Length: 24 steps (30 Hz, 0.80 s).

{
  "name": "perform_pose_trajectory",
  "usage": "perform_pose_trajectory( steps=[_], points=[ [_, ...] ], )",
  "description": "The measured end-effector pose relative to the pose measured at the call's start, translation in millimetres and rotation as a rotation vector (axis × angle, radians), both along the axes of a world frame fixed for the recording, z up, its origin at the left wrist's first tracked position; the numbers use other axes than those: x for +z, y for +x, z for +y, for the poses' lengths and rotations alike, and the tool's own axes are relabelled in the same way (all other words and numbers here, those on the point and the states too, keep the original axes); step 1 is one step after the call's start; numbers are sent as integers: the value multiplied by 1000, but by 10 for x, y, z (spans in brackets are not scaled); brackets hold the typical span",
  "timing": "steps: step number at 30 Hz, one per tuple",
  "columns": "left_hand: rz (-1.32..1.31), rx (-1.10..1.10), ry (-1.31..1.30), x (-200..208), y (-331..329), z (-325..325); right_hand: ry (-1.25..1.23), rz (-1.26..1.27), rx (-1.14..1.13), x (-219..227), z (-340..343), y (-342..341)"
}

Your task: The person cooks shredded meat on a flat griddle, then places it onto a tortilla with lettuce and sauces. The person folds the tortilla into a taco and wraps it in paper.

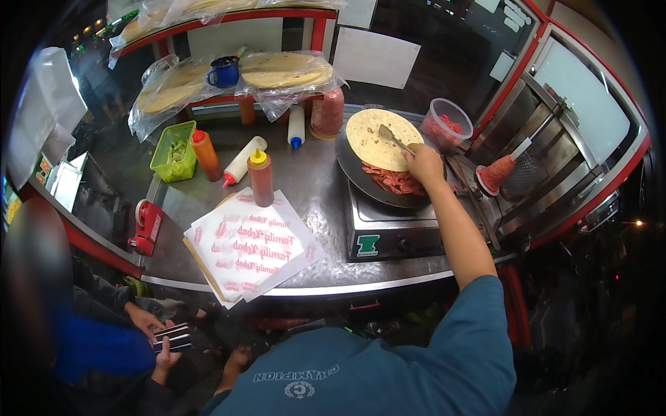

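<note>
My right hand (424,163) is closed round the handle of a spatula (387,132), whose blade presses on a round flatbread (371,136) with browned spots. The flatbread lies over the far part of a dark round pan (352,179), partly overhanging its rim. Strips of reddish meat (394,182) show in the pan at the flatbread's near edge. Under the pan is a steel gas stove (388,232). My left hand (239,358) hangs low in front of the counter, away from the food, its fingers curled in dim light; nothing shows in it.
White wrapping papers (253,243) lie on the counter (326,236), near sauce bottles (261,182) and a green basket (173,154). A clear tub (446,125) of red meat and a meat spit (497,173) stand right. Another person's hands (163,350) are at lower left.
</note>
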<state>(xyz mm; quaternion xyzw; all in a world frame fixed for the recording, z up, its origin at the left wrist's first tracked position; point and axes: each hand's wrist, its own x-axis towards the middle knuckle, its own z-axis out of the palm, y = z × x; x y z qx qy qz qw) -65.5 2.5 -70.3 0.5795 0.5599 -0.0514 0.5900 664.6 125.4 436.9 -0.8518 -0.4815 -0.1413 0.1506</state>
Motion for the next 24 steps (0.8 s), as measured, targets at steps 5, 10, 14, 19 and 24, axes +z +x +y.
perform_pose_trajectory(
  steps=[5,10,14,19,24],
  points=[
    [-338,-83,238,-198,-212,91,306,-9,-8,35,-133,154],
    [47,111,17,69,156,146,187,-48,-17,-17,-129,189],
    [-2,158,-25,-336,85,178,165,9,-46,-69,-200,184],
    [132,-181,294,-349,74,75,405,-21,-11,-41,-161,192],
    [93,48,8,383,222,-49,196,-22,-108,-44,-141,203]
  ],
)
